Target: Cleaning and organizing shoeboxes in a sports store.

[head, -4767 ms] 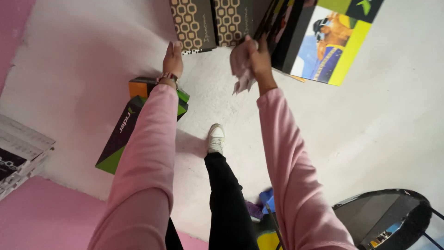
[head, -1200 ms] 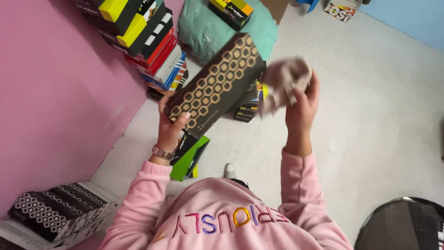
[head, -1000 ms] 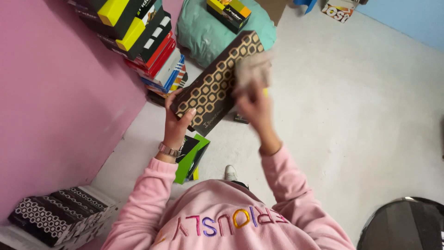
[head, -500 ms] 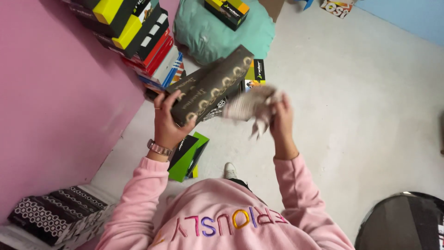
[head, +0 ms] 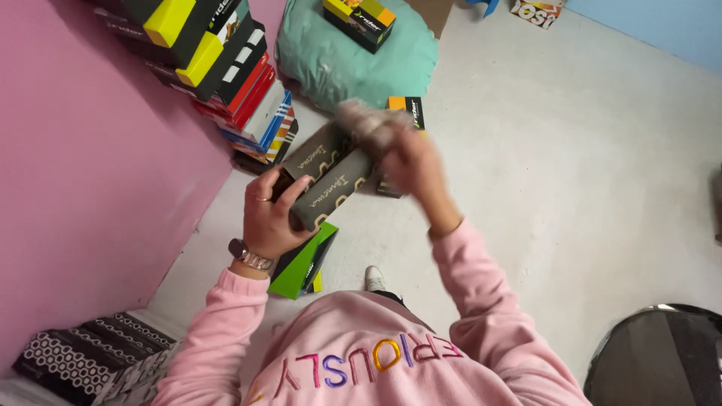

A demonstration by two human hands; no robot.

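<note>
Item: long dark shoe box (head: 325,180) with a tan geometric pattern, being held edge-up at chest height above the floor (head: 571,173). The left hand (head: 265,218) is wrapping its near end, fingers closed around the narrow side. The right hand (head: 410,162) is pressing a crumpled pale cloth (head: 367,122) against the far end; that hand is blurring, but it is gripping the cloth. Handling, by judgement: thin cardboard, light, stiff along its length yet easily dented, with a lid likely to slip; best taken across the short end or under the base.

Surroundings: a leaning stack of boxes (head: 226,71) is standing against the pink wall (head: 90,173), showing black, yellow, red, white and blue sides. A black, yellow and orange box (head: 359,21) is lying on a teal cushion (head: 353,64). A green-and-black box (head: 301,259) is lying below the left hand. Black-and-white patterned boxes (head: 90,361) are sitting at the lower left. A small printed carton (head: 535,10) is lying near the blue wall.
</note>
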